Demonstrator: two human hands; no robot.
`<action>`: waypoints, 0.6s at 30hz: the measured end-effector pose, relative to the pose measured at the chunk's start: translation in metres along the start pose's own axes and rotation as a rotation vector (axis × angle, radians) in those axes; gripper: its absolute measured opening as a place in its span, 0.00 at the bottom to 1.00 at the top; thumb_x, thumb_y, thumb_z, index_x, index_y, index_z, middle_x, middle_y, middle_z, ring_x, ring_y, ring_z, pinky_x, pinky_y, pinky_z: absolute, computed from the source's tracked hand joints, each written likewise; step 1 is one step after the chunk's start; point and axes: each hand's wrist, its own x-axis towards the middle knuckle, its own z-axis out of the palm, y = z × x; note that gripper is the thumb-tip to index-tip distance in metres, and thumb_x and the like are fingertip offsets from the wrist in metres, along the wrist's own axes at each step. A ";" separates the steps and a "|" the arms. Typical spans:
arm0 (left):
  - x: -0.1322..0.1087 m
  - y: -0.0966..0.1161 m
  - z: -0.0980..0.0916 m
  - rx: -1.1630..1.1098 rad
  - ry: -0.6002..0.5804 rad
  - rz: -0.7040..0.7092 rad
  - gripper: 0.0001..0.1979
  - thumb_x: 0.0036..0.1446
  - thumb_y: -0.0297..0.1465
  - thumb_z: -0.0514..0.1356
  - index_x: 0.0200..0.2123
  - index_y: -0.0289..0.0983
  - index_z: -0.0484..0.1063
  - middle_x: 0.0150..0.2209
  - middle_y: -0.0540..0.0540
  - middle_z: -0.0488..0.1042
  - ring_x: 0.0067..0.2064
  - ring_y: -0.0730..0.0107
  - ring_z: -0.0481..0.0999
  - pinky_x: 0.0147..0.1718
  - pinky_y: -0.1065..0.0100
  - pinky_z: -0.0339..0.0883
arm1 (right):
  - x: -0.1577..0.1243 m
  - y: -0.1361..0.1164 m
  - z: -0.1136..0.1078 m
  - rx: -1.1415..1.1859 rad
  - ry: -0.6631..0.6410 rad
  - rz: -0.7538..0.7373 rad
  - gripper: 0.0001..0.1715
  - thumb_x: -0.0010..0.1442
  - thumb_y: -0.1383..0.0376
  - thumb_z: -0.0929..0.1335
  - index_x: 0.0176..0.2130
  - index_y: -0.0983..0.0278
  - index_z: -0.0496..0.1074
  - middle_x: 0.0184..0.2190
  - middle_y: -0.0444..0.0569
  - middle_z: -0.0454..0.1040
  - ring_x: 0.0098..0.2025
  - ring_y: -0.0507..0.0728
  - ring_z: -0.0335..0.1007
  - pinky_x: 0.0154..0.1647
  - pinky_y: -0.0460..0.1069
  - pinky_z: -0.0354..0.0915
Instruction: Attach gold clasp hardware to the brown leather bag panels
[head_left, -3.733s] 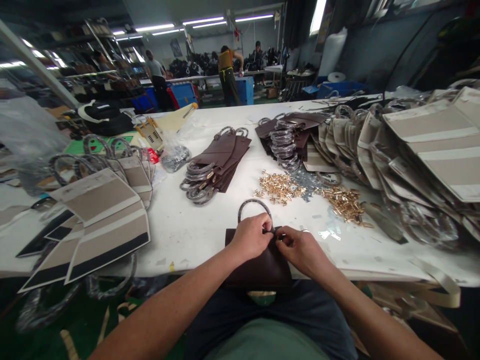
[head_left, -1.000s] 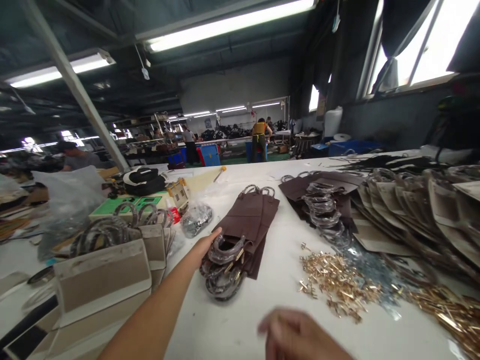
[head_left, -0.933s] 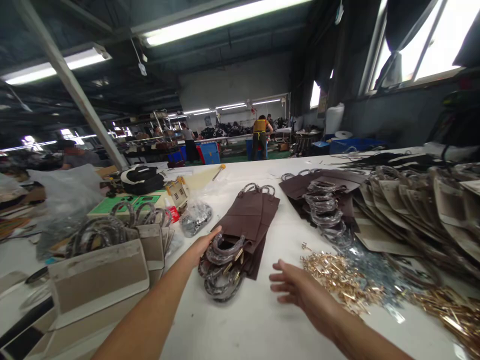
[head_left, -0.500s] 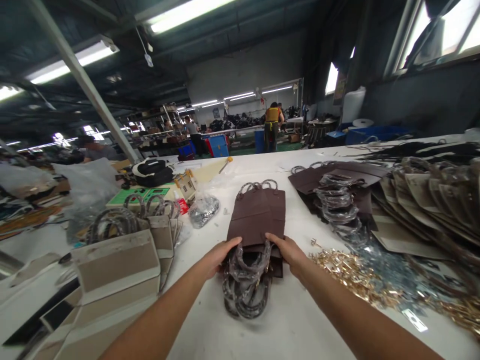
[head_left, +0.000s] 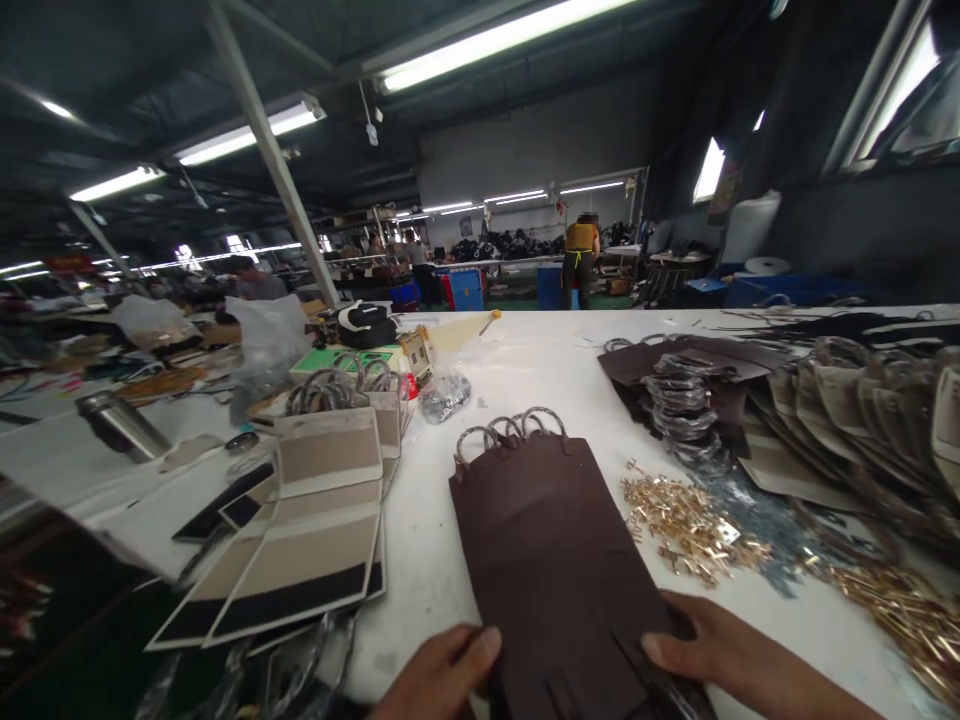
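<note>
A stack of dark brown leather bag panels (head_left: 551,545) with wrapped ring handles (head_left: 510,430) at its far end lies on the white table (head_left: 525,360) right before me. My left hand (head_left: 439,680) grips the stack's near left corner, thumb on top. My right hand (head_left: 712,655) holds the near right corner, fingers curled over the edge. Both hands sit at the table's front edge.
Beige and brown striped panels (head_left: 315,520) lie to the left, with a steel flask (head_left: 120,425) beyond. Gold metal fittings (head_left: 690,520) are scattered to the right, next to more brown panels (head_left: 675,375) and beige panels (head_left: 862,420). People stand at far tables.
Both hands took the brown stack by its sides and pulled it toward me to the table's front edge; earlier my left hand alone rested on it farther out.
</note>
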 end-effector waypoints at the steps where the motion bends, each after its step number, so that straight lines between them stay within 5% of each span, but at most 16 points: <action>1: 0.000 0.003 -0.003 -0.033 0.057 -0.011 0.31 0.54 0.63 0.58 0.39 0.42 0.80 0.40 0.39 0.80 0.37 0.53 0.79 0.24 0.65 0.70 | -0.004 0.006 -0.004 -0.081 0.062 0.025 0.37 0.50 0.43 0.77 0.54 0.57 0.80 0.51 0.55 0.81 0.55 0.73 0.75 0.56 0.59 0.70; 6: 0.041 0.026 -0.012 -0.398 0.267 0.030 0.31 0.49 0.58 0.67 0.42 0.36 0.79 0.41 0.37 0.80 0.34 0.61 0.77 0.19 0.73 0.63 | 0.009 0.010 -0.001 -0.410 0.443 -0.052 0.45 0.51 0.41 0.73 0.61 0.60 0.74 0.58 0.57 0.76 0.56 0.71 0.74 0.54 0.59 0.71; 9: 0.075 0.038 -0.011 -0.520 0.344 0.046 0.27 0.47 0.51 0.72 0.37 0.33 0.78 0.33 0.38 0.80 0.30 0.61 0.77 0.22 0.70 0.65 | 0.032 -0.009 0.018 -0.491 0.405 -0.088 0.40 0.55 0.43 0.71 0.59 0.63 0.75 0.55 0.58 0.78 0.56 0.70 0.74 0.58 0.60 0.68; 12: 0.096 0.051 -0.011 -0.580 0.415 0.135 0.21 0.47 0.41 0.73 0.40 0.33 0.77 0.39 0.37 0.82 0.36 0.59 0.81 0.33 0.65 0.73 | 0.051 -0.026 0.039 -0.477 0.369 -0.074 0.43 0.52 0.47 0.74 0.61 0.65 0.73 0.58 0.59 0.76 0.59 0.70 0.72 0.63 0.60 0.64; 18: 0.078 0.073 -0.015 -0.584 0.540 0.367 0.26 0.47 0.35 0.72 0.50 0.36 0.76 0.46 0.40 0.83 0.44 0.57 0.81 0.43 0.64 0.73 | 0.044 -0.047 0.050 -0.072 0.329 -0.047 0.59 0.49 0.46 0.75 0.70 0.67 0.59 0.59 0.62 0.74 0.64 0.70 0.67 0.62 0.59 0.64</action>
